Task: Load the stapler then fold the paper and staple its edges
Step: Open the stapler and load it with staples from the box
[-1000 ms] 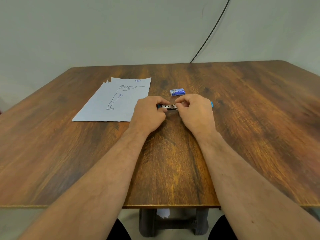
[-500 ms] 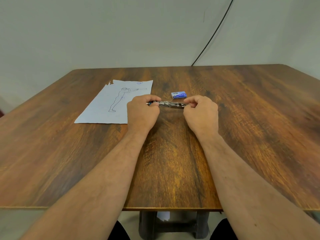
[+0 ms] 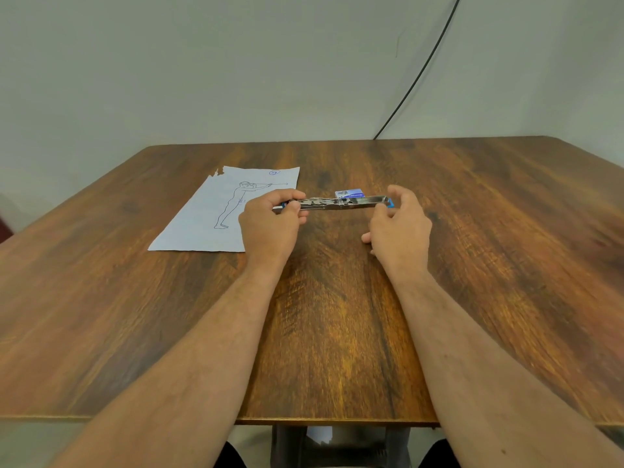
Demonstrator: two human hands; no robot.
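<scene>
One stapler (image 3: 341, 203), swung out flat, spans the frame's centre, pinched at its ends by the left hand (image 3: 270, 221) and right hand (image 3: 400, 224). One paper (image 3: 226, 211) lies centre-left; one staple box (image 3: 349, 193) sits just behind. The table (image 3: 337, 332) spreads bare toward the lower edge.

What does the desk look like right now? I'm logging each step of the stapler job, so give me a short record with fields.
stapler: swung open flat, metal channel showing, held above the table
left hand: pinches the stapler's left end
right hand: fingers hold its right end
staple box: blue, on the table just behind the stapler
paper: flat, unfolded, line drawing of a figure, left of the hands
staples loaded: cannot tell
</scene>
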